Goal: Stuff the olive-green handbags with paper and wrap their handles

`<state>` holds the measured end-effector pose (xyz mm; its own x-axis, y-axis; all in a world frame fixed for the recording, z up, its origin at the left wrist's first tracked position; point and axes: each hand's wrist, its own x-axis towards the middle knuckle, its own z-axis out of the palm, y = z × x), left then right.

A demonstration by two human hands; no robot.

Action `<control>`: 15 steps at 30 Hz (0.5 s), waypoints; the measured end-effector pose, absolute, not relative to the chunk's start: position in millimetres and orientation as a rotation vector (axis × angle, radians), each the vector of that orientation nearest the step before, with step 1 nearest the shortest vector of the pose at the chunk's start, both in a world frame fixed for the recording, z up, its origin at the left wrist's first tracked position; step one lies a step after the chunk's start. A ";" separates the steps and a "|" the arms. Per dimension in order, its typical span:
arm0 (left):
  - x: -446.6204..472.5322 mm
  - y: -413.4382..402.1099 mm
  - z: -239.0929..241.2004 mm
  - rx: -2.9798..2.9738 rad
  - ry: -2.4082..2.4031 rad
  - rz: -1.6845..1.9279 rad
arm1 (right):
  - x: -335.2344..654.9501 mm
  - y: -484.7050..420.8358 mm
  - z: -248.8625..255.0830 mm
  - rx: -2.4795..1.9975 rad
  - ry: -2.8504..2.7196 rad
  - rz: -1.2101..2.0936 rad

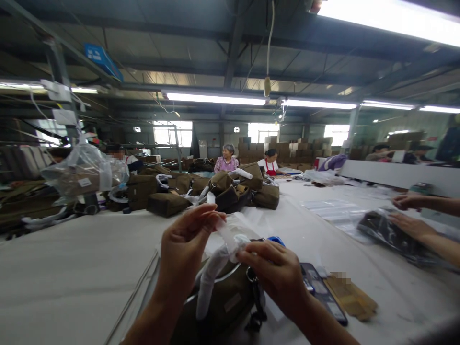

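An olive-brown bag (223, 302) lies on the white table (72, 258) right in front of me. Its handle is wrapped in white foam or paper (212, 278). My left hand (185, 249) pinches a strip of clear tape or plastic (226, 235) above the handle, fingers closed. My right hand (276, 273) pinches the wrapped handle's upper end, fingers closed on the wrapping. A metal ring and black strap (255, 297) hang at the bag's side under my right hand.
A phone (323, 292) and a cardboard piece (354, 297) lie right of the bag. Another person's hands (409, 215) press a dark bag in plastic (391, 235) at the right. A pile of olive bags (201, 191) sits mid-table; other people sit beyond it.
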<state>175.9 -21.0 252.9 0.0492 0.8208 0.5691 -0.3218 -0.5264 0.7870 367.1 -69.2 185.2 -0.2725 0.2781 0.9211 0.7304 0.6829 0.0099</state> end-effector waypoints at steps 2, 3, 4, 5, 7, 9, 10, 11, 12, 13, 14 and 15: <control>173.0 -18.8 240.8 1.529 0.582 1.564 | 371.8 -68.0 171.1 -0.842 -1.792 -0.467; 172.0 -19.9 232.9 1.620 0.626 1.524 | 374.0 -67.7 163.9 -0.869 -1.732 -0.418; 171.3 -22.1 224.4 1.742 0.682 1.473 | 376.2 -67.6 157.0 -0.906 -1.658 -0.369; 170.9 -25.0 216.2 1.878 0.747 1.407 | 378.3 -67.5 150.4 -0.953 -1.587 -0.325; 170.8 -30.2 203.2 2.131 0.864 1.241 | 382.2 -67.2 139.1 -1.069 -1.498 -0.245; 170.7 -30.3 197.4 2.270 0.910 1.145 | 386.1 -66.1 131.2 -1.205 -1.483 -0.136; 170.2 -27.4 197.3 2.302 0.907 1.148 | 387.8 -65.5 128.6 -1.268 -1.492 -0.072; 169.2 -22.2 198.6 2.322 0.900 1.183 | 389.3 -65.0 126.6 -1.319 -1.509 -0.007; 167.9 -15.1 200.5 2.337 0.896 1.242 | 390.4 -64.9 125.2 -1.354 -1.528 0.056; 166.2 -6.5 202.4 2.352 0.898 1.308 | 390.9 -65.3 123.9 -1.370 -1.551 0.119; 164.4 2.8 203.8 2.373 0.903 1.364 | 390.7 -66.4 122.4 -1.371 -1.571 0.183; 162.7 12.0 204.0 2.401 0.921 1.399 | 389.8 -68.2 120.3 -1.367 -1.588 0.245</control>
<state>162.7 12.0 204.0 0.3525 0.6117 0.7082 0.4085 -0.7815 0.4716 389.8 -68.2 120.3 0.1221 0.8379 0.5320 0.6384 0.3441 -0.6885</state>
